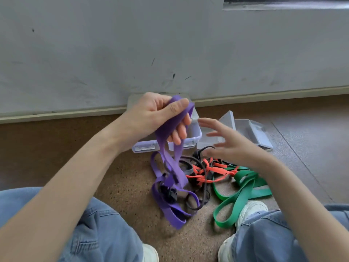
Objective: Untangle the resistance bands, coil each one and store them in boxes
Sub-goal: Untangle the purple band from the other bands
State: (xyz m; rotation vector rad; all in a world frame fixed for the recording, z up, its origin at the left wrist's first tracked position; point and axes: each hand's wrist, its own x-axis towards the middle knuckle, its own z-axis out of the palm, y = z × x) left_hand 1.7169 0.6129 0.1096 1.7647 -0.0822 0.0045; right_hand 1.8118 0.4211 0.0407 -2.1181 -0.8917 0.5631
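Seated on the floor [122,186], knees apart. Between them a knotted heap: green band [243,193], orange band [211,171], black cords. Left hand [156,118] clamped on the purple band [171,159], lifting it, its lower loops snagged in the heap; right hand [226,142] spread, holding nothing. Beyond, clear boxes [190,137] stand open, apparently empty. Nothing coiled; early stage.

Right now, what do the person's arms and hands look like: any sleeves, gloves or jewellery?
Both forearms are bare as far as the frame shows, no sleeves in view. The left hand and right hand wear no gloves, and no rings, watch or bracelet show. Short nails. Below are light blue jeans and white sneakers.
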